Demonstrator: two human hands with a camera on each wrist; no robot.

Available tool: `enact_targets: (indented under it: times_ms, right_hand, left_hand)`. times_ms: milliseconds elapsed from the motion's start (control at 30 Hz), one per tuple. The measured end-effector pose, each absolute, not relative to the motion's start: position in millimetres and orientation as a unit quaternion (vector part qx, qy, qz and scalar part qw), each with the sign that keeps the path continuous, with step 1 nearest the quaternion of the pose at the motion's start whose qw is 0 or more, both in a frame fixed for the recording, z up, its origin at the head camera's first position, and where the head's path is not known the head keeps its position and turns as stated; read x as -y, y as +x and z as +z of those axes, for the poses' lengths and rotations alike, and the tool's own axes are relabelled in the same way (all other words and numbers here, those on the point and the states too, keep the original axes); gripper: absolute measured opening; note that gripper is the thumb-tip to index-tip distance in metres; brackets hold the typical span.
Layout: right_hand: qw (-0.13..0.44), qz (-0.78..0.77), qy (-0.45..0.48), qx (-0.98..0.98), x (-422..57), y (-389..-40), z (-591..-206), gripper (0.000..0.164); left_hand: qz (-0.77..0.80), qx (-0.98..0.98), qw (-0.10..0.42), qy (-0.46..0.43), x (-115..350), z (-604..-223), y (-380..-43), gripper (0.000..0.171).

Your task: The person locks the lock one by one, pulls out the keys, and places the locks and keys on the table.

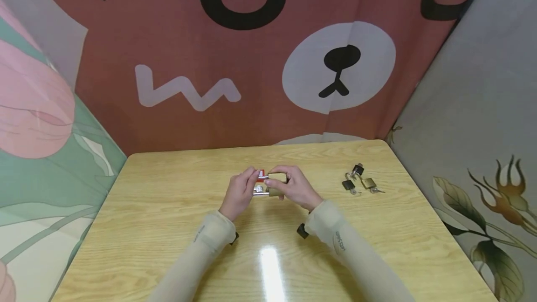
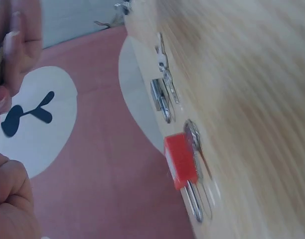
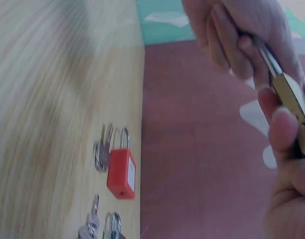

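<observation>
Above the table, both hands hold one large brass padlock [image 3: 294, 107] with a steel shackle [image 3: 269, 59]. My left hand [image 1: 240, 192] grips the curved end of the shackle, its fingers curled round it in the right wrist view. The right hand [image 1: 295, 185] pinches the brass body between thumb and fingers, covering part of it. Behind them on the table lies a red padlock [image 3: 121, 174] with a ring of keys [image 3: 102, 154]. Beside it is a small silver padlock [image 2: 156, 94], with more keys [image 2: 162, 57] near it.
Towards the table's right side lie two dark padlocks, one nearer [image 1: 348, 184] and one farther back [image 1: 358, 169], plus a brass-coloured padlock [image 1: 369, 183] with keys. Printed curtains, one with a bear [image 1: 184, 50], hang along the table's back and sides.
</observation>
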State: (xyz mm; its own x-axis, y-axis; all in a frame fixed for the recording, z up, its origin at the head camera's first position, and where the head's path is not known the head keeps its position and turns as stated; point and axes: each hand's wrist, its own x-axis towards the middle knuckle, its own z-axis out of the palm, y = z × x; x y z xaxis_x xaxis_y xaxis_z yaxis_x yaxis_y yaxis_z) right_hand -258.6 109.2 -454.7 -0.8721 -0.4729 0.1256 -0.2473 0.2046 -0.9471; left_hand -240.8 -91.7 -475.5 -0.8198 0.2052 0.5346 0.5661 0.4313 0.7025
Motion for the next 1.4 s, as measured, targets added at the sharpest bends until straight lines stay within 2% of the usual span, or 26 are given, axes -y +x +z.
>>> enact_targets:
  times_ms: [300, 567, 767, 900, 1000, 1200, 1400]
  right_hand:
    - [0.075, -0.562, -0.242, -0.787, -102, -257, -457, 0.02]
    - [0.096, -0.542, -0.243, -0.798, -96, -259, -458, 0.028]
    - [0.149, -0.6, -0.233, -0.75, -109, -266, -456, 0.037]
    - [0.199, -0.616, -0.212, -0.732, -122, -270, -458, 0.06]
    - [0.24, -0.609, -0.225, -0.722, -127, -270, -459, 0.065]
    - [0.297, -0.622, -0.219, -0.69, -130, -268, -460, 0.051]
    - [0.345, -0.664, -0.19, -0.636, -130, -265, -459, 0.044]
  left_hand:
    - [-0.501, 0.81, 0.2, -0.231, 97, -486, -246, 0.029]
    - [-0.553, 0.792, 0.167, -0.198, 113, -491, -248, 0.034]
    - [-0.571, 0.783, 0.167, -0.182, 121, -486, -249, 0.038]
    - [-0.573, 0.78, 0.174, -0.182, 123, -483, -249, 0.037]
    - [-0.566, 0.783, 0.176, -0.19, 124, -481, -248, 0.037]
    - [-0.552, 0.788, 0.189, -0.196, 124, -482, -247, 0.037]
    - [-0.555, 0.783, 0.199, -0.195, 121, -482, -245, 0.035]
